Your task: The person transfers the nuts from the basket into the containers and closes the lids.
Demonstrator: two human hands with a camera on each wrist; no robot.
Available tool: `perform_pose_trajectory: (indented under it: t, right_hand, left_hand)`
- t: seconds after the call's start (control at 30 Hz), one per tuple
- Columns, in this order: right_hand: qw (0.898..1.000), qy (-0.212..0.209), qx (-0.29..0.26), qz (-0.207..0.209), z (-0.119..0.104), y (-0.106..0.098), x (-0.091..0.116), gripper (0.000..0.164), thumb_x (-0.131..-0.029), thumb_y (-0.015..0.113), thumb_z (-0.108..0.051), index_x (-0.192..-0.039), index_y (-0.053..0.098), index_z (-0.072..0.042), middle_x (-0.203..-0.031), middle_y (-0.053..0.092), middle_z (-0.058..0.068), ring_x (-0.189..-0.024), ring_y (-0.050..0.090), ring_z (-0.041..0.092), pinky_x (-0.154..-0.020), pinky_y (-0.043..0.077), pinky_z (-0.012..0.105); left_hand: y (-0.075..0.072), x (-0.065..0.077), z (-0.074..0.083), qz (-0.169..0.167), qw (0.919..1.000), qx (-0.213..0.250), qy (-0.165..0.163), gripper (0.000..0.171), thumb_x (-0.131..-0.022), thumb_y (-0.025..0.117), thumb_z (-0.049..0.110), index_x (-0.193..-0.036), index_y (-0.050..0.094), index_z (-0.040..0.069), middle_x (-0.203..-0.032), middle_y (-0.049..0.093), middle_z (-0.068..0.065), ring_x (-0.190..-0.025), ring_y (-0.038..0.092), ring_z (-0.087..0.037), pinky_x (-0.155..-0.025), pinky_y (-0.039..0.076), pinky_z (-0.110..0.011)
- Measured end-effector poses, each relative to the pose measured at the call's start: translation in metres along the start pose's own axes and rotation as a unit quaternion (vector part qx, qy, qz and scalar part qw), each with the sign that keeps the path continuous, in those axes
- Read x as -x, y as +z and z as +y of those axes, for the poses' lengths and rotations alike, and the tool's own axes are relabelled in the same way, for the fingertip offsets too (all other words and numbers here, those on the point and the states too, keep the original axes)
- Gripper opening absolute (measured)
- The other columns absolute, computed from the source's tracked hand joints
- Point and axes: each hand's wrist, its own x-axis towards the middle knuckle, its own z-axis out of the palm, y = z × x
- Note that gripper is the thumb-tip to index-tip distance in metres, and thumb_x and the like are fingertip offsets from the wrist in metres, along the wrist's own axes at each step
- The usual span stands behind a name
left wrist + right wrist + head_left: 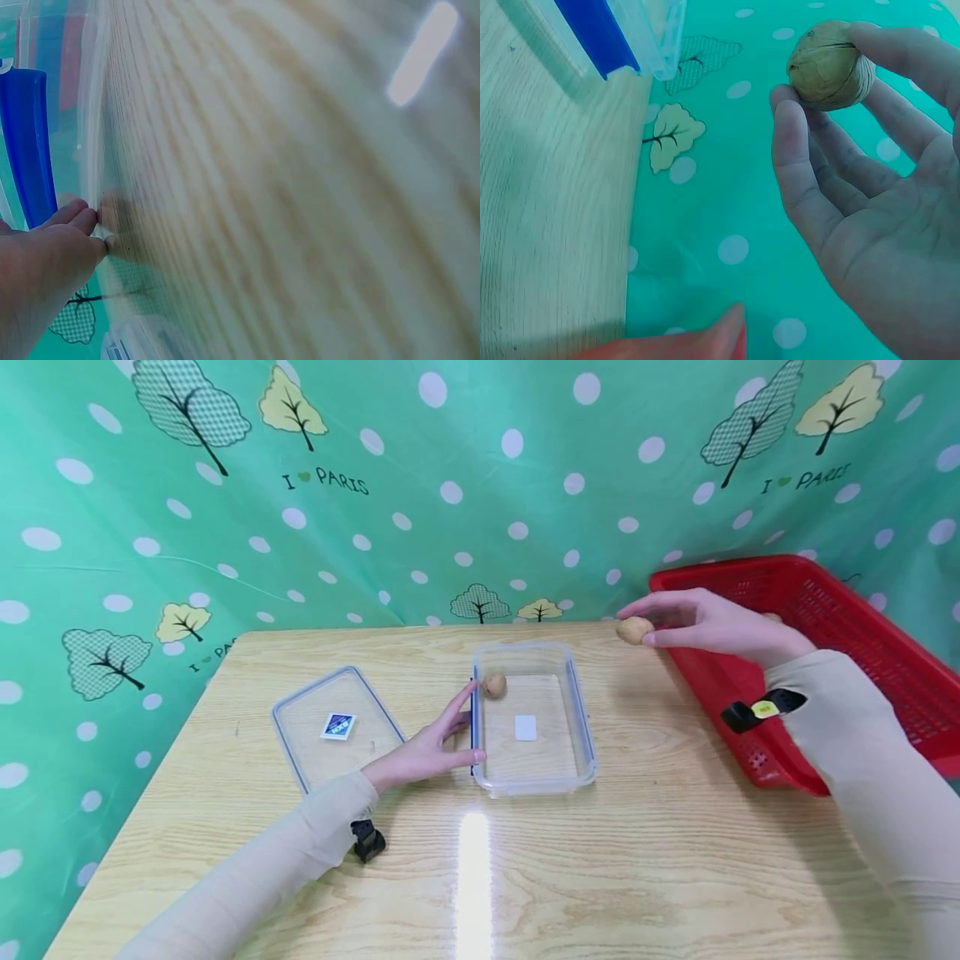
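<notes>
My right hand pinches a walnut between thumb and fingers, above the table's back part beside the red basket's near rim. In the right wrist view the tan, ridged walnut shows at the fingertips. A clear plastic container with a blue seal stands lidless mid-table. One walnut lies inside it, near the left wall. Against that wall my left hand rests with spread fingers, its thumb at the rim. In the left wrist view the left hand's fingers touch the container's side low, by a blue clip.
The container's clear lid, blue-edged with a sticker, lies on the table at the left. A red perforated basket stands at the right, a brown round thing partly visible in it behind my right hand. A green patterned curtain hangs behind.
</notes>
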Motion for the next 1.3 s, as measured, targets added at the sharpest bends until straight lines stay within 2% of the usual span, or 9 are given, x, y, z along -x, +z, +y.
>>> perform_pose_trajectory:
  t: [0.13, 0.23, 0.43, 0.57, 0.77, 0.9, 1.3]
  right_hand:
    - [0.999, -0.041, -0.015, -0.027, 0.000, 0.009, -0.010, 0.044, -0.092, 0.065, -0.009, -0.135, 0.055, -0.010, -0.130, 0.056, 0.006, -0.111, 0.053, 0.020, -0.087, 0.051, 0.027]
    - [0.997, -0.056, -0.020, -0.043, 0.000, 0.015, -0.016, 0.044, -0.092, 0.065, -0.008, -0.135, 0.055, -0.007, -0.129, 0.057, 0.009, -0.108, 0.056, 0.021, -0.085, 0.052, 0.028]
    - [0.995, -0.052, -0.032, -0.083, -0.001, 0.029, -0.029, 0.043, -0.092, 0.065, -0.009, -0.134, 0.056, -0.006, -0.130, 0.056, 0.011, -0.106, 0.057, 0.026, -0.086, 0.053, 0.030]
    - [0.994, -0.046, -0.021, -0.095, -0.001, 0.042, -0.037, 0.042, -0.092, 0.066, -0.011, -0.132, 0.058, -0.007, -0.130, 0.054, 0.009, -0.108, 0.054, 0.027, -0.087, 0.052, 0.031]
    - [0.990, -0.079, -0.021, -0.115, 0.000, 0.059, -0.047, 0.042, -0.092, 0.066, -0.009, -0.132, 0.057, -0.003, -0.131, 0.055, 0.010, -0.108, 0.054, 0.027, -0.091, 0.050, 0.040]
    - [0.988, -0.096, -0.027, -0.117, -0.001, 0.068, -0.052, 0.041, -0.091, 0.067, -0.009, -0.130, 0.058, -0.001, -0.129, 0.058, 0.010, -0.107, 0.055, 0.026, -0.092, 0.050, 0.044]
    - [0.989, -0.097, -0.029, -0.109, -0.006, 0.085, -0.066, 0.039, -0.092, 0.065, -0.010, -0.130, 0.059, -0.003, -0.128, 0.059, 0.007, -0.109, 0.054, 0.025, -0.091, 0.050, 0.040]
  left_hand:
    - [0.000, 0.000, 0.000, 0.000, 1.0000, 0.001, 0.003, 0.099, -0.091, 0.068, 0.012, -0.156, -0.003, 0.031, -0.159, 0.007, -0.017, -0.140, 0.022, -0.036, -0.115, 0.019, -0.046]
    - [-0.001, -0.001, -0.001, 0.001, 1.0000, -0.001, 0.006, 0.099, -0.091, 0.068, 0.012, -0.156, -0.003, 0.030, -0.158, 0.009, -0.018, -0.140, 0.023, -0.036, -0.115, 0.018, -0.046]
    - [0.000, -0.002, -0.002, 0.003, 1.0000, -0.002, 0.005, 0.098, -0.091, 0.068, 0.011, -0.156, -0.003, 0.030, -0.159, 0.008, -0.017, -0.140, 0.023, -0.036, -0.115, 0.018, -0.045]
    - [0.000, -0.002, -0.002, 0.004, 1.0000, -0.002, 0.001, 0.098, -0.091, 0.069, 0.011, -0.156, -0.002, 0.031, -0.159, 0.008, -0.016, -0.140, 0.024, -0.035, -0.115, 0.020, -0.045]
    - [0.001, -0.002, 0.000, 0.003, 1.0000, 0.005, -0.001, 0.098, -0.091, 0.068, 0.011, -0.156, -0.002, 0.031, -0.159, 0.009, -0.016, -0.140, 0.025, -0.035, -0.114, 0.020, -0.047]
    - [0.000, -0.001, -0.001, 0.003, 1.0000, 0.006, -0.001, 0.098, -0.091, 0.068, 0.011, -0.156, -0.002, 0.033, -0.159, 0.009, -0.015, -0.140, 0.025, -0.035, -0.114, 0.021, -0.047]
    - [-0.001, -0.001, 0.000, 0.006, 0.9999, 0.013, -0.003, 0.098, -0.090, 0.070, 0.013, -0.156, 0.000, 0.031, -0.158, 0.012, -0.018, -0.139, 0.026, -0.036, -0.114, 0.021, -0.049]
